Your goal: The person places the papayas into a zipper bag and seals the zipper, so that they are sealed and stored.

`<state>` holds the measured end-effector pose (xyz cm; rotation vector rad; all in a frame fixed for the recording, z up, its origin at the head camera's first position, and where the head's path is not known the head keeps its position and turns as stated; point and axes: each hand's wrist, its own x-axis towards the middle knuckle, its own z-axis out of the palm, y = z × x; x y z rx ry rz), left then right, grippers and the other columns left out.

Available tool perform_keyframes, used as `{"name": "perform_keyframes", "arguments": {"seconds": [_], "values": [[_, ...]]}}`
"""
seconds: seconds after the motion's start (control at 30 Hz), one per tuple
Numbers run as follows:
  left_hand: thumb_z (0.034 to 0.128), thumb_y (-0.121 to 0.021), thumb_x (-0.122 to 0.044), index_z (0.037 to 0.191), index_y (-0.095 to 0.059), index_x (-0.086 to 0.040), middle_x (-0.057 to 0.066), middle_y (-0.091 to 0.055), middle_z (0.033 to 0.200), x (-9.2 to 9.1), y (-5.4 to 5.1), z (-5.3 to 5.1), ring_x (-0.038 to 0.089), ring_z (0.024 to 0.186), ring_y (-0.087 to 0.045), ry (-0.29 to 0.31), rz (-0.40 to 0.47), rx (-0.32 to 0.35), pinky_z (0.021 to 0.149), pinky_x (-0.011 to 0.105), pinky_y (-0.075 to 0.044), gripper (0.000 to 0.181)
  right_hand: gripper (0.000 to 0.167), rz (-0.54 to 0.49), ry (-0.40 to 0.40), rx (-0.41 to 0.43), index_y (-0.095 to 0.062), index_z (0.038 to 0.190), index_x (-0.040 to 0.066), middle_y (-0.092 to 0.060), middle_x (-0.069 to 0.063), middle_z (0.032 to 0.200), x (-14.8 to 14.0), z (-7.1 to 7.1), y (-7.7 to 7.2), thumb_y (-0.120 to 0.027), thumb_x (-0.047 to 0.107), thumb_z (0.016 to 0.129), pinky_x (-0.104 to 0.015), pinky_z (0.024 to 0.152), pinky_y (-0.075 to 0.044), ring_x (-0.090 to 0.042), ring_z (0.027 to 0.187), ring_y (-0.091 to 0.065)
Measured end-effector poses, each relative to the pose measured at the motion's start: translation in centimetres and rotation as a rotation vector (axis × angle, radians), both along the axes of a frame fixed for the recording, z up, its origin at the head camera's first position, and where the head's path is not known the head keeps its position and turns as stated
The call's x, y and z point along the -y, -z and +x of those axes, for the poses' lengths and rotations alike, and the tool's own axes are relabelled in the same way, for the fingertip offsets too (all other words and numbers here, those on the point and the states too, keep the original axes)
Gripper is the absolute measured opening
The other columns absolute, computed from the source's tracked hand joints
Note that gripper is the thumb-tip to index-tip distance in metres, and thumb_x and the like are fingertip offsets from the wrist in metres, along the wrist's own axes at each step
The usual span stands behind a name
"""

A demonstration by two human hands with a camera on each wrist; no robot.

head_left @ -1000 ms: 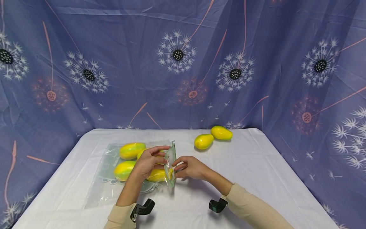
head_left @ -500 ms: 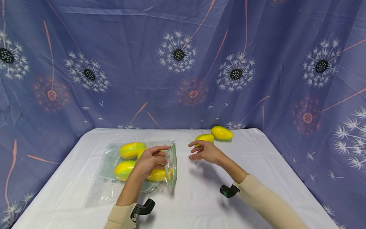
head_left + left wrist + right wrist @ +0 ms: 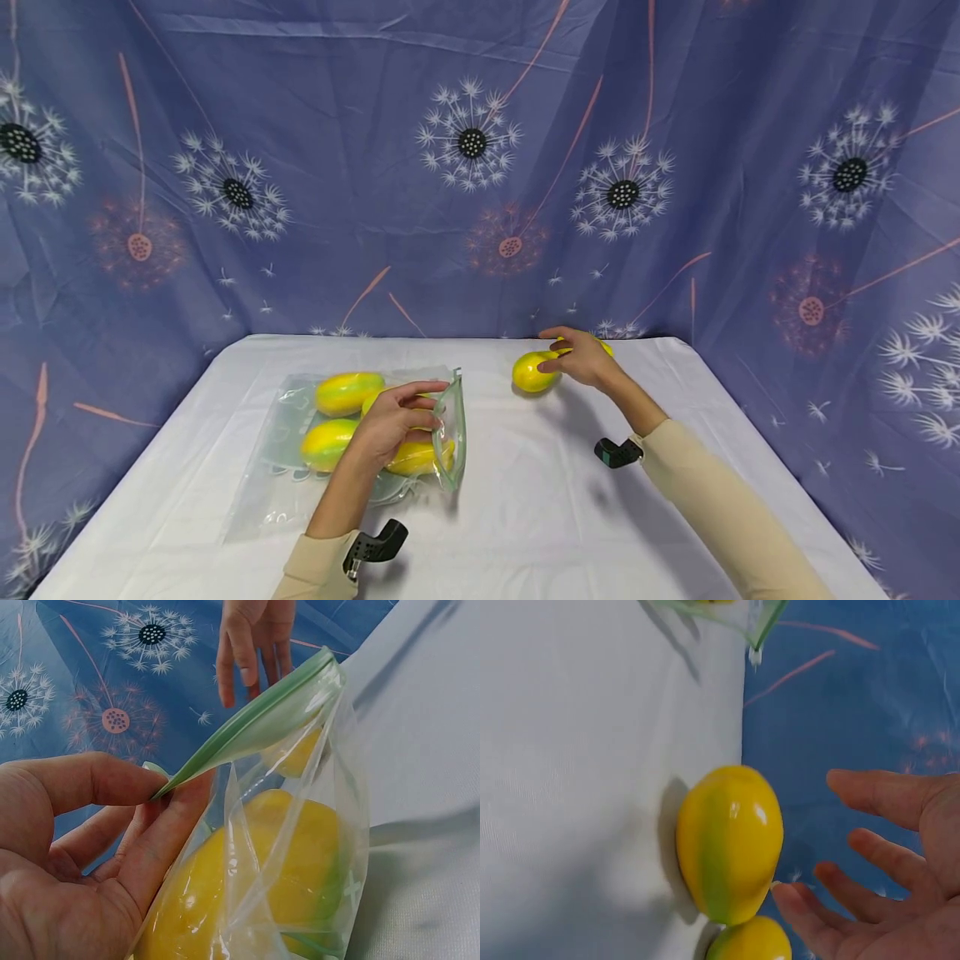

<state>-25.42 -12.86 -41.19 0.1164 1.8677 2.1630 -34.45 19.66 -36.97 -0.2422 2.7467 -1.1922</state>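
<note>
A clear zip-top plastic bag [image 3: 454, 446] with a green zip edge [image 3: 255, 716] lies at the left, its mouth spread and facing right. My left hand [image 3: 393, 425] pinches the zip edge between thumb and finger; the left wrist view shows this closely. One yellow-green, mango-shaped fruit [image 3: 300, 847] is visible through the plastic, just inside the mouth. My right hand [image 3: 585, 360], fingers apart and holding nothing, hovers over two similar fruits at the back. The nearer fruit [image 3: 731, 844] is beside its fingers; the farther fruit [image 3: 604, 347] is mostly hidden behind the hand.
More yellow-green fruits [image 3: 348, 393] lie on the left around the left hand, on or in further clear plastic bags [image 3: 258, 508]. A white cloth [image 3: 540, 517] covers the table. A blue dandelion-print curtain [image 3: 360, 208] stands behind it and at both sides.
My right hand has left the bag's mouth and moved right and away from me, to the two fruits at the back. The left hand and bag have stayed in place.
</note>
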Motion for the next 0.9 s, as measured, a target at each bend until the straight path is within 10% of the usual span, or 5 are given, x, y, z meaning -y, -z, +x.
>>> {"name": "perform_keyframes", "arguments": {"seconds": [0.9], "values": [[0.0846, -0.065, 0.013, 0.139, -0.058, 0.003, 0.007, -0.053, 0.098, -0.1, 0.0, 0.0, 0.018, 0.072, -0.065, -0.009, 0.000, 0.010, 0.066, 0.030, -0.062, 0.056, 0.064, 0.043, -0.065, 0.031, -0.058, 0.142, 0.008, -0.046, -0.025, 0.151, -1.5, -2.6, 3.4, -0.078, 0.004, 0.081, -0.060, 0.118, -0.032, -0.044, 0.143, -0.039]]}}
